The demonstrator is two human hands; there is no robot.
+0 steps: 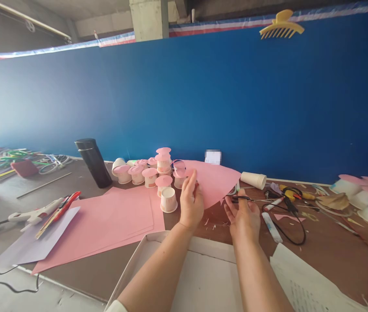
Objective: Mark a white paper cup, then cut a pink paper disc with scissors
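My left hand [192, 203] is closed on the near left edge of a curved sheet of pink paper [218, 180], raised over the table. At the sheet's lower right edge, my right hand [244, 219] is closed around scissors [240, 198]. Only their dark handles show clearly, and the blades are hard to make out by the paper. Just left of my left hand stands an upturned paper cup [169, 200]. Behind it are several cups topped with pink paper discs [164, 180], a few of them stacked.
A shallow white box [214, 277] lies under my forearms. To the left are pink sheets [112, 216], a red utility knife [69, 201], a glue gun [37, 212] and a black flask [93, 162]. Stacked cups [253, 180], a black cable [304, 236] and scraps lie right. A blue partition [184, 99] rises behind.
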